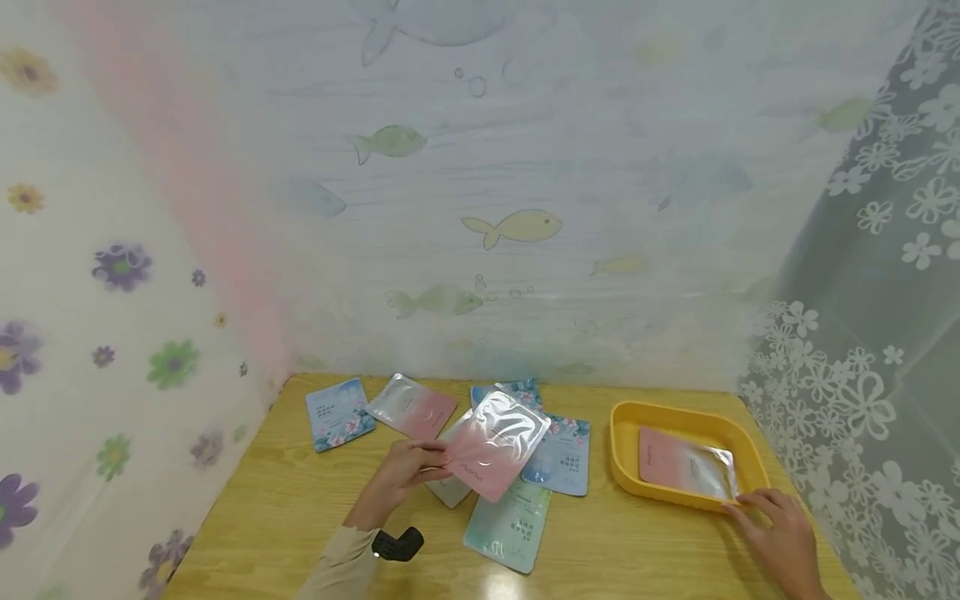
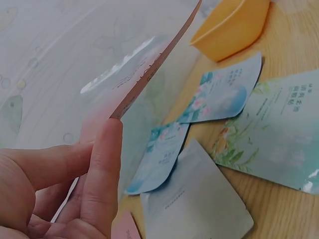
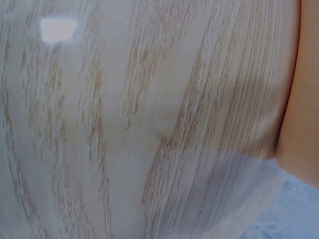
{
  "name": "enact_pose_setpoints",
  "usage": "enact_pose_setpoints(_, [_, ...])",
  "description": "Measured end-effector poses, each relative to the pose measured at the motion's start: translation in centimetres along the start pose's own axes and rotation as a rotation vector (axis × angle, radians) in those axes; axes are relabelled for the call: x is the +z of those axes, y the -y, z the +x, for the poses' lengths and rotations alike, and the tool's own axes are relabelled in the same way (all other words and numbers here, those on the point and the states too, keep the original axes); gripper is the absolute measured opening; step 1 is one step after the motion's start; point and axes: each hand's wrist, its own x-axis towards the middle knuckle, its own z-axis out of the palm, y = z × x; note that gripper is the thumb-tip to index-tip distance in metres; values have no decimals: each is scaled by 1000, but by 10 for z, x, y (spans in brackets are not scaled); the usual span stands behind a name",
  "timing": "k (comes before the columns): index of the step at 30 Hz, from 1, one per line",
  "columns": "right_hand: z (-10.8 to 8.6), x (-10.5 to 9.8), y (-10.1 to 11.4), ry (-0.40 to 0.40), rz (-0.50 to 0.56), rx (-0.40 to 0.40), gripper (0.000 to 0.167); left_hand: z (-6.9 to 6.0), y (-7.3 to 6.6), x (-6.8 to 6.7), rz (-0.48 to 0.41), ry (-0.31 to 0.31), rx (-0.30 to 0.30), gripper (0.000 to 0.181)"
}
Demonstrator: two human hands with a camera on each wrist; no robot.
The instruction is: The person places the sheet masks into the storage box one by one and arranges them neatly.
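Pinched at its lower left edge by my left hand [image 1: 401, 479], a pink-and-silver packet [image 1: 498, 442] is held above other packets. The left wrist view shows this packet [image 2: 149, 74] nearly edge-on, between the thumb and fingers of the left hand [image 2: 75, 184]. At the right, my right hand [image 1: 783, 537] grips the front right rim of a yellow tray [image 1: 660, 494]. Inside the tray lies one pink-and-silver packet [image 1: 682, 462]. The right wrist view catches only a strip of skin at its right edge.
Below the held packet lie a green packet [image 1: 510, 529], a pale packet [image 1: 452, 492] and a blue floral packet [image 1: 558, 458]. Another blue packet [image 1: 340, 412] and a pink-and-silver one [image 1: 412, 406] lie at the back left. Patterned curtains border the wooden table [image 1: 600, 550].
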Motion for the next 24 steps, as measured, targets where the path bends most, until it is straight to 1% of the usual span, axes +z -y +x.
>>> enact_pose_setpoints(6, [-2, 1, -3, 11, 7, -11, 29, 7, -1, 13, -12, 48, 3, 30])
enact_pose_setpoints(12, [1, 0, -4, 16, 32, -11, 29, 14, -6, 26, -8, 123, 4, 36])
enact_pose_setpoints(20, [1, -4, -5, 29, 39, -7, 30, 23, -13, 48, 41, 190, 31, 33])
enact_pose_setpoints(24, [1, -7, -6, 33, 40, -4, 31, 27, -15, 60, 62, 205, 27, 32])
